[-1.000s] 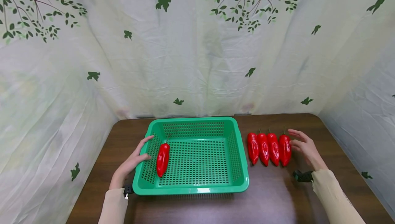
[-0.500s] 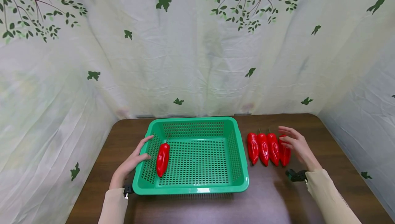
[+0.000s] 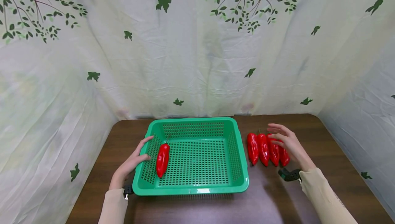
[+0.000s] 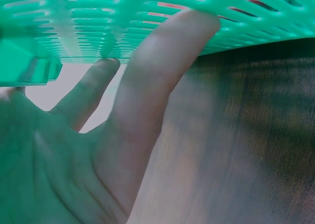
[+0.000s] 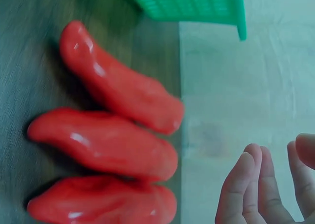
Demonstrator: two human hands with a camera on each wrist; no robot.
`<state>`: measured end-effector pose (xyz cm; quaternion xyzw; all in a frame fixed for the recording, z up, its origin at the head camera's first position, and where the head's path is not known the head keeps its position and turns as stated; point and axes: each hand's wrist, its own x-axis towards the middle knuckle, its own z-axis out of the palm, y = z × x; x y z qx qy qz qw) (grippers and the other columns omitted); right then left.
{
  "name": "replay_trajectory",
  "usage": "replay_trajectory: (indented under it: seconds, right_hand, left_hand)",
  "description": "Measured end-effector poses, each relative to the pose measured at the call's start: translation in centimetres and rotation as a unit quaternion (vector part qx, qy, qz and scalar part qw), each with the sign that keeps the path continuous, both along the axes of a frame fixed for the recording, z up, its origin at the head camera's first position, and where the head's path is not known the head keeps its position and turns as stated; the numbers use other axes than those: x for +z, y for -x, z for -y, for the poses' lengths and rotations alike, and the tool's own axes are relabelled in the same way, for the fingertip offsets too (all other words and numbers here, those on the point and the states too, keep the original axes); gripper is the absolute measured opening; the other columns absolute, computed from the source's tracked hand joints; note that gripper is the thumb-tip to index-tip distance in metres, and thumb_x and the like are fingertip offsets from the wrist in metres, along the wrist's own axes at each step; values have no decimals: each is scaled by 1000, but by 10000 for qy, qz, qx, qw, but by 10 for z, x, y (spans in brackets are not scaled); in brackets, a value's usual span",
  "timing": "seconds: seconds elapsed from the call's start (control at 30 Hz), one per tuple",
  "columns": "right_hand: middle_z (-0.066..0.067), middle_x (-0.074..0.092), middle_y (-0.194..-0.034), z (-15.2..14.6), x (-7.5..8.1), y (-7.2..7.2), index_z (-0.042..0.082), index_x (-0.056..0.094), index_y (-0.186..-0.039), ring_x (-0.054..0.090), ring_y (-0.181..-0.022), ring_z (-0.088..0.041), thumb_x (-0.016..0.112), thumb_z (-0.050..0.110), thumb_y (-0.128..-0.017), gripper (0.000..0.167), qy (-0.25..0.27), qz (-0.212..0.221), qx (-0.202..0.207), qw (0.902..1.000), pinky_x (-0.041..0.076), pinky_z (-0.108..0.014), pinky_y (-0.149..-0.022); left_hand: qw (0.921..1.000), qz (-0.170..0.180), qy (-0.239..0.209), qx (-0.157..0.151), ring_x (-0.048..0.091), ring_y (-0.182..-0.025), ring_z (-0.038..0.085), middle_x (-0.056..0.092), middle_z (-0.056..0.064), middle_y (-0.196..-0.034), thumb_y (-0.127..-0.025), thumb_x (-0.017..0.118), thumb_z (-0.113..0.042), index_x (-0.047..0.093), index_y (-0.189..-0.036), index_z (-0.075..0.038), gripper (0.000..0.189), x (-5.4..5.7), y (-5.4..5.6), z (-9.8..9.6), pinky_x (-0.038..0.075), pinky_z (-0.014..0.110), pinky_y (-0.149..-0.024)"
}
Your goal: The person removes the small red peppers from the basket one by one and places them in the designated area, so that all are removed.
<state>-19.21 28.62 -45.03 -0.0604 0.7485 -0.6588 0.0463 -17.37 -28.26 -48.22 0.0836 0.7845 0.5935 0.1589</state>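
Observation:
My left hand [image 3: 134, 158] lies along the left side of a green plastic basket [image 3: 192, 191], its fingers fairly straight. In the left wrist view, the thumb [image 4: 142, 91] is right up against the basket's slotted wall [image 4: 236, 22]. One glossy red pepper [image 3: 163, 160] lies lengthwise in the basket's left part. To the right of the basket, several red peppers [image 3: 263, 150] form a row on the table. Over the right end of that row is my right hand [image 3: 288, 143], holding nothing, with relaxed fingers [image 5: 268, 189] apart from the peppers. It partly hides the two rightmost ones.
The brown wooden table [image 3: 216, 210] extends in front of the basket and to both sides. Behind its back edge hangs a pale curtain [image 3: 197, 62] with a leaf print. Dark camera straps [image 3: 290, 175] sit at both wrists.
My right hand has moved left from beside the rightmost pepper to above the right part of the row. The left hand, basket and peppers have stayed put.

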Motion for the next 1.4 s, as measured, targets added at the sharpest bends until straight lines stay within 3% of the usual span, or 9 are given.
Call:
replay_trajectory:
  seconds: [0.27, 0.43, 0.73, 0.87, 1.0, 1.27, 1.4]
  right_hand:
    - [-25, 44, -134, 20, 10, 0, 0, 40, -139, 57, -109, -32, 45, 11, -99, 41, -124, 83, 183, 9997, 49, -32, -88]
    - [-23, 47, -132, 31, 14, 2, 0, 41, -138, 54, -110, -39, 46, 9, -98, 41, -81, 144, 298, 9994, 49, -35, -89]
    - [-26, 47, -131, 54, 24, 3, -3, 41, -137, 58, -105, -31, 48, 10, -98, 41, 141, 69, 680, 9976, 45, -49, -93]
    - [-28, 46, -132, 65, 28, 4, -3, 40, -137, 59, -105, -31, 48, 10, -98, 42, 79, 64, 825, 9965, 45, -49, -93]
    - [-31, 45, -133, 76, 31, 6, -4, 40, -138, 58, -108, -39, 47, 9, -98, 43, 198, 130, 1014, 9946, 43, -52, -94]
    - [-27, 48, -132, 99, 37, 9, -1, 41, -138, 53, -112, -46, 46, 10, -98, 41, 236, 377, 1227, 9914, 47, -43, -92]
    - [-24, 49, -133, 113, 41, 10, 1, 43, -137, 56, -109, -39, 47, 11, -99, 40, 264, 458, 1321, 9898, 46, -45, -92]
  left_hand:
    - [10000, 11, -46, -33, 29, -125, 48, 11, 17, -151, -88, 49, -9, 19, -150, -25, 71, 0, 0, 0, 50, 44, -79]
    - [10000, 21, -40, -24, 29, -125, 47, 11, 17, -151, -88, 48, -8, 20, -150, -25, 71, 1, 0, -1, 50, 43, -79]
    - [10000, 46, -8, -12, 29, -125, 47, 11, 17, -151, -87, 49, -8, 20, -150, -26, 71, 3, -1, -1, 50, 43, -80]
    - [10000, 54, 2, 10, 30, -125, 47, 12, 17, -151, -87, 49, -9, 20, -150, -26, 71, 3, -1, -2, 50, 43, -79]
    - [10000, 64, 29, 31, 29, -126, 47, 11, 16, -151, -87, 49, -9, 20, -150, -27, 72, 3, -2, -2, 49, 43, -80]
    - [10000, 72, 8, 23, 29, -126, 47, 11, 16, -151, -87, 49, -9, 20, -150, -27, 71, 3, -2, -1, 49, 43, -80]
    - [10000, 59, 30, 19, 28, -126, 47, 11, 16, -151, -88, 49, -9, 20, -150, -28, 71, 3, -3, -1, 49, 43, -80]
